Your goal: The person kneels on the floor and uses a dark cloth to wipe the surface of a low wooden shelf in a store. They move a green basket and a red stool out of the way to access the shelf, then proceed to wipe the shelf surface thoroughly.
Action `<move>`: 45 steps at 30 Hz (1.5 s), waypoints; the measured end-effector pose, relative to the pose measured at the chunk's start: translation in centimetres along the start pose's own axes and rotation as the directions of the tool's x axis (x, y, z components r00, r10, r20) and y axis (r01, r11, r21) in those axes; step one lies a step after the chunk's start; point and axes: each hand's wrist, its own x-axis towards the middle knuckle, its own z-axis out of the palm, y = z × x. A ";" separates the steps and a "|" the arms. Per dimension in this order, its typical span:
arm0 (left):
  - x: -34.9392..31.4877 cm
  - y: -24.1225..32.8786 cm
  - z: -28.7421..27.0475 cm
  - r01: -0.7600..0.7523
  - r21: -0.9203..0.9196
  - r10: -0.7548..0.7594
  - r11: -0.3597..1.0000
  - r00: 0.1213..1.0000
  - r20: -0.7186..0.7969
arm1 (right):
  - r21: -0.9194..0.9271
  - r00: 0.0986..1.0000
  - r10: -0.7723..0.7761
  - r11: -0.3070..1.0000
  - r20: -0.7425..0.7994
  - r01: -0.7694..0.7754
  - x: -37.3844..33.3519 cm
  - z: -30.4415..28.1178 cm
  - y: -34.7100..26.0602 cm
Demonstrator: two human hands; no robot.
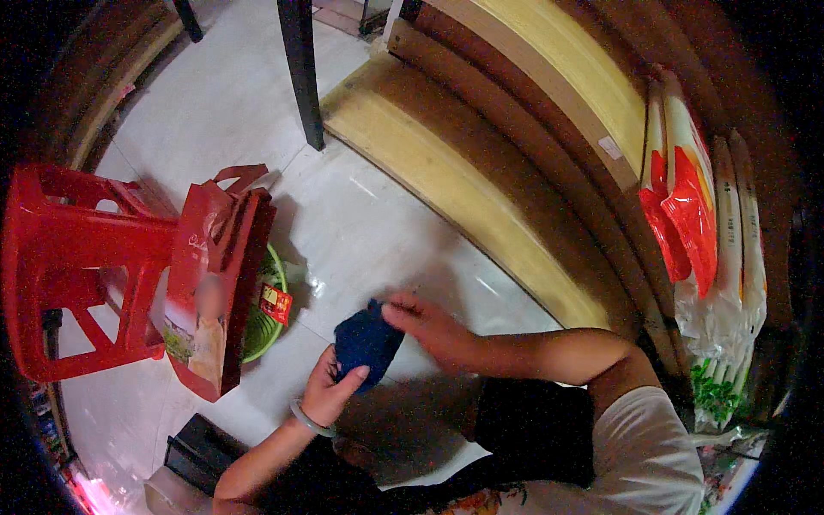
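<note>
A dark blue folded cloth [367,346] is held in front of me, above the tiled floor. My left hand [330,393], with a pale bangle on its wrist, grips the cloth's lower left edge, thumb on top. At the upper right edge, my right hand [433,330] pinches the cloth with its fingertips. What kind of cloth item it is, I cannot make out. Left of my hands stands a red carrier bag [227,283], and behind it a green plastic basket [276,330] shows in part, with a small red packet [275,303] at its rim.
A red plastic stool [103,232] stands at the far left. Wooden shelves [446,180] curve along the right, with a dark table leg [300,77] near their far end. Red-and-white plastic packages [691,206] hang at the right. A black object [202,451] lies at lower left.
</note>
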 end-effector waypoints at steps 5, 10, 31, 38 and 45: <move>-0.2 -1.0 -1.2 -0.015 0.077 0.024 0.997 0.994 -0.109 | 0.364 0.988 0.140 0.925 -0.069 -0.106 1.0 -1.7 -1.7; -1.8 2.3 0.1 -0.234 0.309 0.315 0.922 0.916 -0.248 | 0.237 0.963 0.271 0.936 -0.006 -0.262 0.4 -3.0 1.5; -0.8 1.8 3.3 -0.625 0.727 0.405 0.282 0.765 0.500 | -0.633 0.633 -0.263 0.095 0.728 0.768 2.1 -4.2 -3.4; -0.2 -4.4 -1.5 -0.434 0.826 0.245 0.359 0.898 0.366 | -0.896 0.717 -0.638 0.093 0.281 0.434 2.4 -22.3 -9.5; -0.6 -8.6 -2.4 -0.300 0.774 -0.102 0.558 0.900 0.423 | -0.882 0.498 -0.859 -0.138 -0.120 -0.451 2.3 -37.7 -5.0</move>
